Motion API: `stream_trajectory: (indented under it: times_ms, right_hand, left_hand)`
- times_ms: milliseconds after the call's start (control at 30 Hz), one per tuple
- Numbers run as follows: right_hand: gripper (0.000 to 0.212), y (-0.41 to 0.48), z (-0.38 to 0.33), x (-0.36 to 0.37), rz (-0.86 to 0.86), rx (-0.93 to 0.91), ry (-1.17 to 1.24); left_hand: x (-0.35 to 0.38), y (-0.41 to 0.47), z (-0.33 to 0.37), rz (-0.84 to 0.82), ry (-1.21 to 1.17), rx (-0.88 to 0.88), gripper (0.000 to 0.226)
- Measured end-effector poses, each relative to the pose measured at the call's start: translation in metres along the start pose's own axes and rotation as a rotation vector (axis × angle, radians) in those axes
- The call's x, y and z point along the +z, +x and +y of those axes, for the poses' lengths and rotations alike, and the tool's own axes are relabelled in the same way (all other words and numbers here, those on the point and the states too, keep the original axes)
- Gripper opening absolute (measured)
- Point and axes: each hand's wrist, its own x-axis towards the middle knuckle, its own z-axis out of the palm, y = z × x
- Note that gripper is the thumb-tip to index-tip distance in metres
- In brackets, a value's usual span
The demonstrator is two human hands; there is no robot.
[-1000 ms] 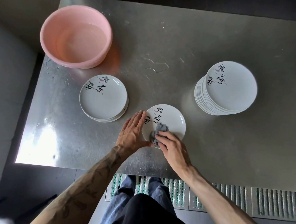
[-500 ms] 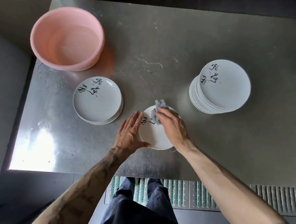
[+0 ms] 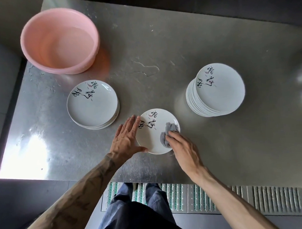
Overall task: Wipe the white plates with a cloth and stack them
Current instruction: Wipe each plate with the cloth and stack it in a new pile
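Plate (image 3: 151, 140) between left stack (image 3: 92, 106), right stack (image 3: 219, 91); basin (image 3: 68, 69) behind left.

Daylight is coming in from the left, and a white glare is burning out the near left corner of the metal table (image 3: 178, 36). Smaller reflections are shimmering at its right edge. The pink basin (image 3: 68, 70) is throwing a rosy tint onto the metal to its right. The wide lens is bending the table's edges, and the right hand (image 3: 184, 151) and cloth (image 3: 168, 132) are looking slightly smeared.

head-worn view, looking steeply down, table (image 3: 195, 44) close below
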Motion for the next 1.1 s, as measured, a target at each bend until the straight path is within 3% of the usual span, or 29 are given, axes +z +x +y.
stream_trajectory:
  times_ms: [133,267,433,667,867,1000,1100]
  right_hand:
    - [0.04,0.036,0.003,-0.006,0.041,0.026,-0.026]
    - [0.038,0.078,-0.015,0.001,0.065,-0.105,0.032]
    - [0.043,0.061,-0.033,0.019,-0.088,-0.303,0.121]
    - [0.035,0.026,0.003,0.001,0.151,0.075,0.014]
    - [0.034,-0.012,-0.046,0.028,0.018,0.032,0.246]
    - [0.032,-0.004,-0.029,0.018,0.007,-0.015,0.183]
    - [0.032,0.004,0.004,0.002,0.091,-0.008,0.077]
  left_hand:
    - [-0.001,0.0,0.001,0.008,-0.03,0.009,0.137]
    - [-0.001,0.001,0.001,0.012,-0.019,0.001,0.138]
    - [0.0,0.0,0.0,0.011,-0.004,0.005,0.136]
    - [0.0,-0.002,0.0,0.008,0.004,0.0,0.138]
    - [0.0,-0.001,0.0,0.012,0.019,-0.001,0.14]
    - [-0.001,-0.001,-0.001,0.001,0.024,0.015,0.139]
    - [-0.001,-0.002,0.001,0.002,0.023,0.022,0.137]
